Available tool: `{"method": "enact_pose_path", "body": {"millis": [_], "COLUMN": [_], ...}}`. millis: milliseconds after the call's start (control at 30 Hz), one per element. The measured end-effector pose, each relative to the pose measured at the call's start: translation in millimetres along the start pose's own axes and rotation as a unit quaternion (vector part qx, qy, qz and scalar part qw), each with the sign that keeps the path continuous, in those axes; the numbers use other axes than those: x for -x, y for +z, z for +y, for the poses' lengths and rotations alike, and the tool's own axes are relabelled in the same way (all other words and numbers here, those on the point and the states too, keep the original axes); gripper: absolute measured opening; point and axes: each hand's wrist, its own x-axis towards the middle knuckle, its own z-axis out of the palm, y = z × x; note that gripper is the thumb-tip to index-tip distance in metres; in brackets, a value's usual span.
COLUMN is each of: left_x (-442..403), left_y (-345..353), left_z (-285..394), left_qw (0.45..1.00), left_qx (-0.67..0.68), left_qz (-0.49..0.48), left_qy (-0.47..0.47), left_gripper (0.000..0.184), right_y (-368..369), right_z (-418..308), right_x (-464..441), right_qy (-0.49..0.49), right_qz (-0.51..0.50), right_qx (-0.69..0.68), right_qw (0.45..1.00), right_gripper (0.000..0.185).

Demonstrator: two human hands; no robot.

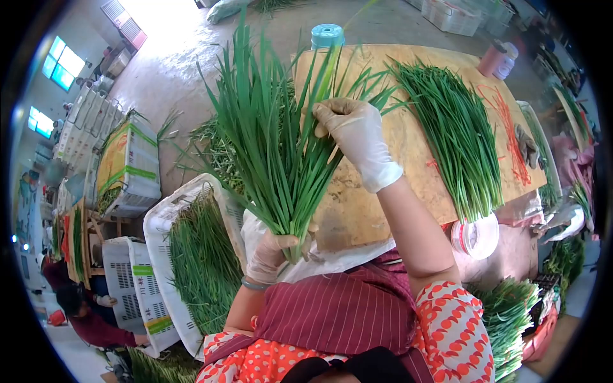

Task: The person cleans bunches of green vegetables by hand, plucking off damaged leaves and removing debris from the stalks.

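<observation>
My left hand (271, 256), in a pale thin glove, is closed around the white-green base of a bunch of garlic chives (274, 153). The leaves fan upward and outward in front of me. At the bunch's right side, my right hand (354, 131), gloved too, has its thumb and fingers pinched on a yellowish chive leaf (331, 67). The exact contact is partly hidden by the fingers. On the wooden board (348, 210) lies a large neat pile of garlic chives (450, 134), to the right of my right hand.
A white crate (153, 223) of chives stands at my left. Red ties (504, 127) lie on the board's right side, near a dark glove (527, 147). Blue twine (327, 36) sits behind the board, and a white tub (476, 236) below it. Another person (96, 319) bends at lower left.
</observation>
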Motion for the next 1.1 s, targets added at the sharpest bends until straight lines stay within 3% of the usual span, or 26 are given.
{"method": "enact_pose_path", "body": {"millis": [167,233,400,467,500,567,600,700,867,933,1067,1100], "left_x": [-1,-2,-2,-4,-4,-4,-5,-6,-5,-6,-5,-5], "left_y": [-10,-9,-3,-4,-4,-3,-2,-9,-7,-4,-2,-4], "left_z": [-2,-1,-1,-3,-4,-3,-2,-2,-3,-2,-2,-2], "left_qw": [1.0,1.0,1.0,0.999,0.999,0.999,0.999,0.999,0.999,0.999,1.0,1.0], "left_qx": [0.008,0.007,-0.012,-0.013,-0.013,-0.014,-0.016,-0.023,-0.021,-0.02,-0.015,-0.013], "left_qz": [-0.004,0.0,0.001,0.011,0.022,0.024,0.023,0.003,0.012,0.005,0.011,0.009], "left_qy": [-0.005,-0.001,0.025,0.032,0.036,0.034,0.032,0.034,0.029,0.027,0.016,0.012], "left_gripper": [0.056,0.056,0.048,0.048,0.048,0.048,0.048,0.049,0.051,0.052,0.06,0.062], "right_y": [-14,-27,-18,-9,-7,-7,-4,-1,1,3,5,7], "right_z": [4,6,-1,-3,-4,-8,-15,7,15,12,13,15], "right_x": [-15,-26,-17,-5,-2,6,18,22,30,33,33,33], "right_qy": [-0.064,-0.1,-0.069,-0.226,-0.225,-0.428,-0.439,-0.402,-0.384,-0.272,-0.26,-0.293], "right_qz": [0.045,0.031,-0.059,0.088,0.086,0.008,-0.005,-0.029,-0.061,-0.047,-0.058,-0.081], "right_qx": [-0.012,-0.037,-0.007,-0.003,-0.004,0.134,0.239,0.313,0.319,0.296,0.319,0.334], "right_qw": [0.997,0.994,0.996,0.97,0.971,0.894,0.866,0.86,0.864,0.914,0.91,0.892], "right_gripper": [0.02,0.02,0.015,0.01,0.01,0.013,0.013,0.012,0.016,0.019,0.026,0.028]}}
